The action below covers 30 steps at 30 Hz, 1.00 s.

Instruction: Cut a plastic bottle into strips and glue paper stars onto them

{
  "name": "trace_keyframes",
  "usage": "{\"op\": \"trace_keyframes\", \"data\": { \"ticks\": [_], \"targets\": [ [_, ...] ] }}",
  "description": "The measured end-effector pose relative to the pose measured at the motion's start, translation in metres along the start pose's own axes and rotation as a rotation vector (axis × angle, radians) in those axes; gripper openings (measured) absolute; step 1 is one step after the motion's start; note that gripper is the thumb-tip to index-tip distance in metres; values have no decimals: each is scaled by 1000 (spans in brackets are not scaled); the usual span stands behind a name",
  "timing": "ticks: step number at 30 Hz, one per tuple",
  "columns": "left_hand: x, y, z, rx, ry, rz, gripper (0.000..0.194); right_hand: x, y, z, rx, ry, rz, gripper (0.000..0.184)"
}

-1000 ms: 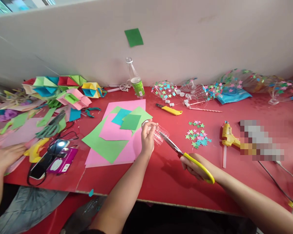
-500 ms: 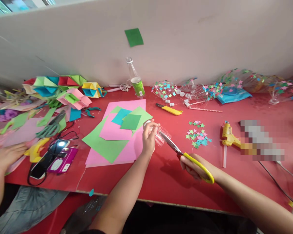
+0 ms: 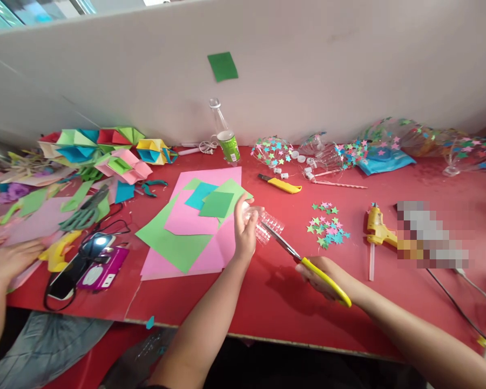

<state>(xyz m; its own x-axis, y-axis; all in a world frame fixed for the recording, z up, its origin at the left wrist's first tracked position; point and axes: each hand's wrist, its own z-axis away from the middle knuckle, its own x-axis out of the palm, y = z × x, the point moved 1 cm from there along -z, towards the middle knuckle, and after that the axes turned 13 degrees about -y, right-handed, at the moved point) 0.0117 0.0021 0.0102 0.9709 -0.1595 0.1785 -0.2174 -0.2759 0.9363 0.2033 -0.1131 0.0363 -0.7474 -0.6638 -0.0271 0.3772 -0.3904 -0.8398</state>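
Observation:
My left hand (image 3: 246, 229) is closed around one end of a clear, ridged plastic bottle piece (image 3: 272, 220), with something whitish showing between thumb and fingers. In my right hand (image 3: 319, 276) is a pair of yellow-handled scissors (image 3: 283, 243), its blades pointing up and left against the plastic. The blades look nearly closed; whether plastic lies between them I cannot tell. Below my left hand are stacked sheets of pink paper (image 3: 190, 221) and green paper (image 3: 178, 246). To the right of the plastic lie small paper stars (image 3: 328, 229).
A yellow box cutter (image 3: 281, 183) lies behind my hands, near an upright bottle (image 3: 227, 143). A yellow glue gun (image 3: 376, 229) rests at right. Star-covered clear plastic pieces (image 3: 272, 150) line the wall. At left are folded paper shapes (image 3: 123, 165) and another person's hand (image 3: 18, 259).
The scissors and my right hand have shifted slightly left and down. My left fingers have changed position, and the ridged plastic now shows more clearly.

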Motion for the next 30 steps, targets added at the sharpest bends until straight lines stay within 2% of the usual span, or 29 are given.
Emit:
{"op": "trace_keyframes", "data": {
  "ticks": [2,3,8,14,19,23,30],
  "targets": [
    [2,3,-1,-6,21,86,59,-2,1,0,-1,12,33,49],
    [3,3,-2,-14,22,127,61,-3,0,0,-6,19,52,49],
    [3,0,-5,-59,3,226,45,-5,-3,1,-27,32,117,51],
    [1,1,-4,-1,35,210,38,-3,5,1,-54,-35,23,53],
    [4,3,-3,2,2,191,36,0,6,0,-71,-71,11,58],
    [4,3,-4,0,11,200,34,4,0,1,-97,-49,-9,62],
    [4,0,-3,0,-4,213,36,8,-1,-2,-56,-16,-23,61]
  ]
}}
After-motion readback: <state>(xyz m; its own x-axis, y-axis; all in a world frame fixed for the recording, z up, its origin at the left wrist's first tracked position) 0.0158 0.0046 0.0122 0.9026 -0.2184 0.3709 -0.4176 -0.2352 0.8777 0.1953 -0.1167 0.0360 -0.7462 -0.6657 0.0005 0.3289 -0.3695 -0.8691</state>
